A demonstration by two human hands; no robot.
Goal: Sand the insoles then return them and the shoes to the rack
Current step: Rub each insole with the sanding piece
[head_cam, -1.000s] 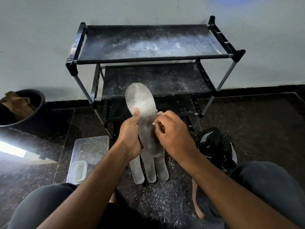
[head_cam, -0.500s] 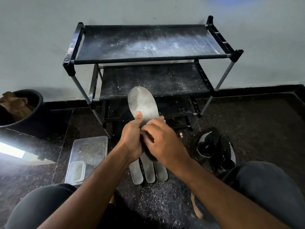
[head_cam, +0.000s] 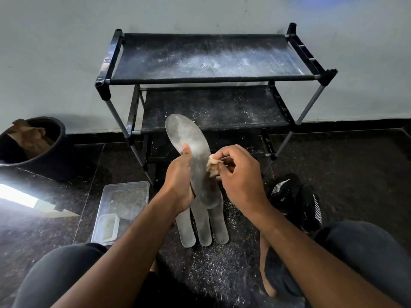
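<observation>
My left hand point(head_cam: 179, 176) grips a grey insole point(head_cam: 189, 138) at its middle and holds it upright in front of the rack, thumb on its face. My right hand point(head_cam: 240, 172) pinches a crumpled tan piece of sandpaper point(head_cam: 212, 164) against the insole's right edge. Three more grey insoles point(head_cam: 204, 227) lie side by side on the floor below my hands. A pair of black shoes point(head_cam: 295, 201) with white stripes sits on the floor to the right. The black three-shelf rack point(head_cam: 211, 80) stands against the wall, dusted white.
A clear plastic box point(head_cam: 124, 205) with a smaller tub inside lies on the floor at left. A black bucket point(head_cam: 44, 147) holding brown paper stands far left. White dust covers the dark floor point(head_cam: 213, 267) between my knees.
My right hand slid left across the insole over my left hand, then came back to the right edge, showing the sandpaper. The insole stayed upright in my left hand.
</observation>
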